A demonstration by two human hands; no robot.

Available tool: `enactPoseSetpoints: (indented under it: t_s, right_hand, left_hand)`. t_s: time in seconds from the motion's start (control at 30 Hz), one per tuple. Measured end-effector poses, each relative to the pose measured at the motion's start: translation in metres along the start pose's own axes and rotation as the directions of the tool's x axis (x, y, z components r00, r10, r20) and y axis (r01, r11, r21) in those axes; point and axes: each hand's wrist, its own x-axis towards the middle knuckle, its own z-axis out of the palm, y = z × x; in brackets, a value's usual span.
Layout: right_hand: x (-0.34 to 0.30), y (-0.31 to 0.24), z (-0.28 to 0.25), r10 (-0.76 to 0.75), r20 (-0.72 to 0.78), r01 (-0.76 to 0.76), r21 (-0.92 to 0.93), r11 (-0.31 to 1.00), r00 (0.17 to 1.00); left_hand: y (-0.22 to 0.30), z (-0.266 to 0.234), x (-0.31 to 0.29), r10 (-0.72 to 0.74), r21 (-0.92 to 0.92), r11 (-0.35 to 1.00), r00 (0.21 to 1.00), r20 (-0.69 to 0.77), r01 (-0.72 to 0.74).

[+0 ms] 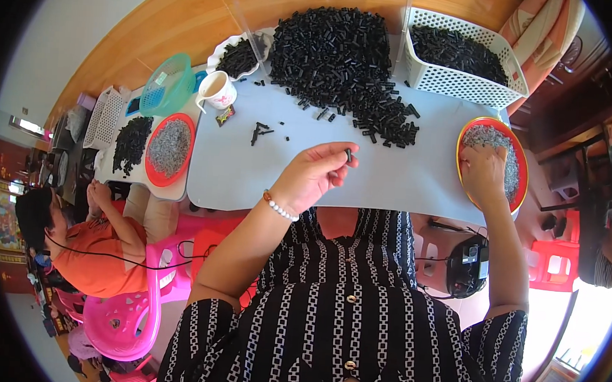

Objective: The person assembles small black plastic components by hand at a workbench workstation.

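Above the near part of the grey table, my left hand [317,171] pinches a short black tube [349,155] between thumb and fingers. A beaded bracelet circles that wrist. At the right end of the table, my right hand [483,172] reaches into a red bowl [468,125] full of small clear-grey pieces [511,175]. Its fingers are curled down against the pieces; whatever is between them is hidden. Beyond my hands, a large pile of short black tubes [334,51] spreads toward me, its nearest tubes a little past my left hand.
A white perforated basket [456,90] of black tubes stands at the back right. Left of the pile are a scalloped dish [217,56], a white mug [219,91] and a small packet [225,115]. Farther left, a person in orange [112,257] sits by another red bowl [193,133].
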Motion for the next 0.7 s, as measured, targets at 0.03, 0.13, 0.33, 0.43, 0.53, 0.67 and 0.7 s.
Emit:
enactPoseSetpoints:
  t_s: [0.03,0.13,0.33,0.43,0.53,0.67,0.7]
  right_hand:
    - [-0.001,0.001,0.001,-0.026,-0.013,0.026,0.014,1.0,1.0]
    - [-0.003,0.008,0.007,-0.077,-0.064,0.078,0.022,0.997,0.995]
    - [-0.004,0.012,-0.005,0.147,-0.167,-0.088,0.316,0.945,0.975]
    - [-0.005,0.004,-0.014,0.282,-0.147,-0.169,0.519,0.838,0.948]
    - [-0.009,-0.01,-0.016,0.331,-0.037,-0.171,0.799,0.577,0.943]
    - [-0.019,-0.071,-0.049,0.201,0.192,-0.198,0.98,0.012,0.961]
    - [-0.022,-0.088,-0.057,0.175,0.21,-0.202,0.977,-0.065,0.962]
  left_hand:
    - [-0.003,-0.002,-0.004,-0.009,-0.026,1.0,1.0,0.015,0.01]
    - [-0.007,0.003,-0.016,-0.033,-0.112,0.993,0.999,0.04,0.038]
    - [-0.018,0.013,-0.035,0.032,-0.125,0.992,0.997,0.072,-0.023]
    - [-0.021,0.021,-0.039,0.039,-0.105,0.994,0.997,0.063,-0.032]
    - [-0.022,0.028,-0.042,0.056,-0.068,0.996,0.996,0.069,-0.051]
    - [-0.025,0.038,-0.044,0.155,0.123,0.979,0.986,0.054,-0.16]
    - [-0.026,0.038,-0.044,0.206,0.174,0.962,0.977,0.045,-0.211]
